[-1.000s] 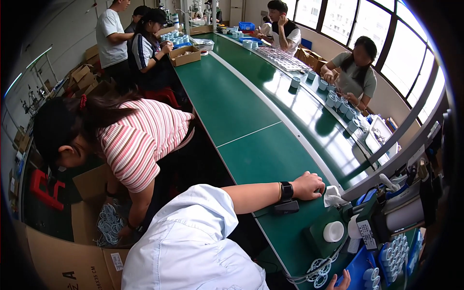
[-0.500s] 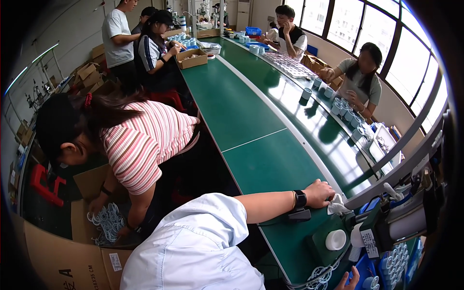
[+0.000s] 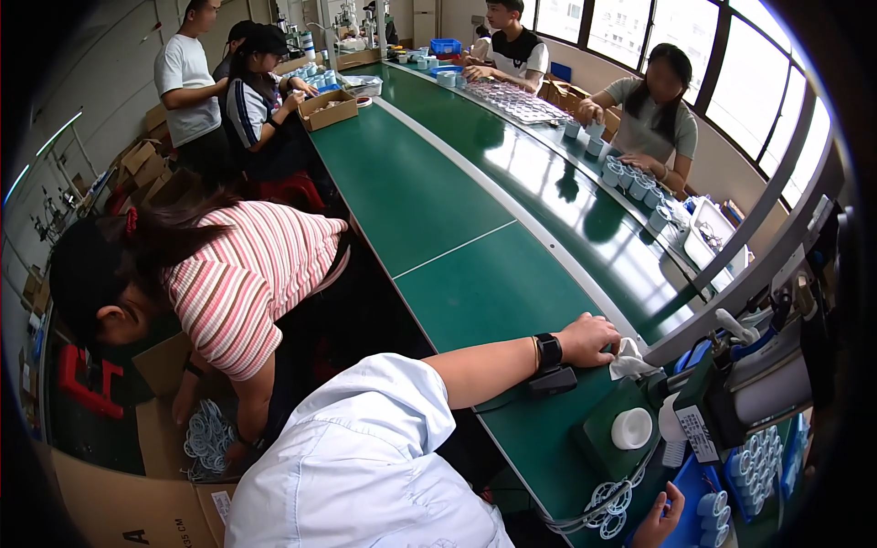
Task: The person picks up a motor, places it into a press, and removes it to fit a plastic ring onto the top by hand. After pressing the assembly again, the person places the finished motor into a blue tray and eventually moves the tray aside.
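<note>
My left hand [image 3: 589, 340] leans on the green worktable [image 3: 498, 290] by its pale rail, fingers bent a little apart, holding nothing that I can see. A crumpled white cloth [image 3: 628, 360] lies against the fingertips. A black watch and a small dark box are strapped at that wrist. At the lower edge my right hand [image 3: 660, 519] shows only in part, its fingers loosely curled and apart. Close to it are a blue tray [image 3: 692, 484], stacked light-blue rings [image 3: 714, 519] and several thin pale-blue ring parts [image 3: 610, 502]. A green machine base with a white round fixture [image 3: 631, 428] stands between my hands.
A bench press [image 3: 744, 393] rises at the right. On my left a person in a striped shirt [image 3: 228, 279] bends over a carton [image 3: 160, 434] of pale-blue parts. Other people sit along the shiny conveyor [image 3: 539, 173]; an open cardboard box [image 3: 329, 111] stands farther down the table.
The view has shifted slightly, so most things sit farther left. Across the conveyor, a person's hand has moved onto the light-blue cups, and another person has lowered a hand from the face.
</note>
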The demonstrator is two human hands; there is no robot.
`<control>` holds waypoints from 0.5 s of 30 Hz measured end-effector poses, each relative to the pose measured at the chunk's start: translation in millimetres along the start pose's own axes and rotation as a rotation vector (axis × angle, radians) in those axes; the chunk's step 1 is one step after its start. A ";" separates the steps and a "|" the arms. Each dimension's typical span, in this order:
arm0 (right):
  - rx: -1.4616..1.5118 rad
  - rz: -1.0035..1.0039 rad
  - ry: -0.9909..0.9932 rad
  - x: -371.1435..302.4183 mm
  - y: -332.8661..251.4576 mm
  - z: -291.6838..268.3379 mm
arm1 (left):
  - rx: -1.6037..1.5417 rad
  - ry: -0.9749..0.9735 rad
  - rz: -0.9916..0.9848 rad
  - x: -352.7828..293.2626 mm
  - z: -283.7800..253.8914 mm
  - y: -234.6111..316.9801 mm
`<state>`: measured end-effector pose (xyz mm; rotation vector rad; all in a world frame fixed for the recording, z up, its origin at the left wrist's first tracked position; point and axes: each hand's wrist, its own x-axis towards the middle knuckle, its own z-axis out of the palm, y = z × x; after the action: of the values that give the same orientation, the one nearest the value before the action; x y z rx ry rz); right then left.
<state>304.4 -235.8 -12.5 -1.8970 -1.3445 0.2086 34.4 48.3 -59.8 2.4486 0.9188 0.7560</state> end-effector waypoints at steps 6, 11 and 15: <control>0.012 0.013 -0.024 0.6 2.9 -5.5 | -0.041 -0.033 -0.034 -0.1 -5.0 0.4; 0.043 0.036 -0.010 -4.6 9.2 -3.0 | -0.032 -0.028 -0.034 -5.5 -4.0 1.0; 0.042 -0.013 0.009 -0.1 7.7 -2.4 | -0.059 -0.023 -0.029 -3.5 -3.7 -1.2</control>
<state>311.3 -238.1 -16.1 -1.8515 -1.3363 0.2194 29.3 47.4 -58.8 2.3826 0.9087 0.7336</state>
